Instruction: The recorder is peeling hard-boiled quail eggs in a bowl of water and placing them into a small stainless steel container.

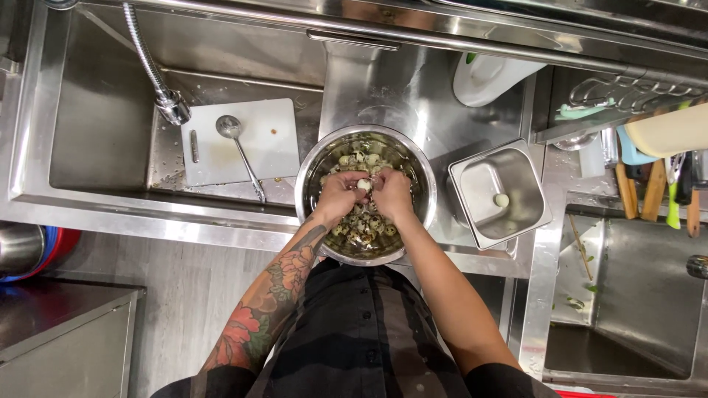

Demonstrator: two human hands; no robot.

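A commercial kitchen: steel sink (96,184), spray hose (151,70), hanging utensils (649,184).

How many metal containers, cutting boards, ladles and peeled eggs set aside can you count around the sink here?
Round steel bowl of speckled eggs, under the left hand and right hand: 1
Square steel pan: 1
White cutting board: 1
Ladle: 1
Peeled egg in the pan: 1
Total: 5
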